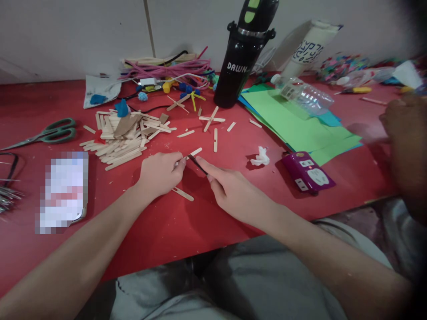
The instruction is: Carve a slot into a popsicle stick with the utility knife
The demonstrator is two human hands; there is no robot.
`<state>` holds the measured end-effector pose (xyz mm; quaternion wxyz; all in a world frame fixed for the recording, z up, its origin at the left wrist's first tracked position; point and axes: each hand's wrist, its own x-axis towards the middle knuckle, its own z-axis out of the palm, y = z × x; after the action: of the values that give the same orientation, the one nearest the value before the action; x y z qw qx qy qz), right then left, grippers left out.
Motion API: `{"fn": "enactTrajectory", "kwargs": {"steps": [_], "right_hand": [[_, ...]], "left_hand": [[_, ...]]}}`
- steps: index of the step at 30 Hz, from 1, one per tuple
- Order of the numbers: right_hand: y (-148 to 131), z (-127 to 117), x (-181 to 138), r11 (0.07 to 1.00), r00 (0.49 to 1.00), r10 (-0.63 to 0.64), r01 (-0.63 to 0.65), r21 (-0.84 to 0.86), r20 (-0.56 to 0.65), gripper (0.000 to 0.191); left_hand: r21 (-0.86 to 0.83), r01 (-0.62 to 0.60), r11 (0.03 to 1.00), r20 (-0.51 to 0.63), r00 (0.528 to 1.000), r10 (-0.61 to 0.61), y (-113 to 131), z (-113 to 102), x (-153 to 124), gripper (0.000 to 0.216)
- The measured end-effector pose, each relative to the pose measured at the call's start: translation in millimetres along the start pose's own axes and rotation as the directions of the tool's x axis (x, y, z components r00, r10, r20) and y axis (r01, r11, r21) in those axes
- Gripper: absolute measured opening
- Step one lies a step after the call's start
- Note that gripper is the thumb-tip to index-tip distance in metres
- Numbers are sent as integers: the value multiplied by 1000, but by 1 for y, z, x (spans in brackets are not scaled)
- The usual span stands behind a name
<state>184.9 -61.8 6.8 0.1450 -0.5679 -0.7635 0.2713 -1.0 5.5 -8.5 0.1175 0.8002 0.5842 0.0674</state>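
My left hand (163, 171) is closed, pinching a wooden craft stick (196, 151) whose pale end sticks out beyond the fingertips. My right hand (233, 189) is closed on a thin, dark, blade-like tool (197, 164), its index finger stretched along it. The tool's tip meets the stick by my left fingertips; its handle is hidden in my palm. Under my left hand, another craft stick (184, 194) lies on the red table (160, 235). Just beyond my hands are a notched craft stick (215, 140) and some crossed sticks (212, 119).
A craft-stick pile (123, 138), scissors (50, 135) and a blurred-out phone (63, 191) lie left. Behind stand a black bottle (245, 58) and pipe cleaners (167, 73). Rightward are green paper sheets (283, 118), a plastic bottle (305, 95), a purple box (308, 171) and another person's arm (407, 142).
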Motion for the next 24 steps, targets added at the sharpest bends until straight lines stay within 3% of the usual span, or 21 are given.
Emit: {"fn": "enactTrajectory", "kwargs": {"steps": [24], "right_hand": [[1, 0, -4, 999, 999, -16, 17, 39, -37, 59]], "left_hand": [[26, -6, 1000, 15, 1000, 5, 1, 0, -2, 32]]}}
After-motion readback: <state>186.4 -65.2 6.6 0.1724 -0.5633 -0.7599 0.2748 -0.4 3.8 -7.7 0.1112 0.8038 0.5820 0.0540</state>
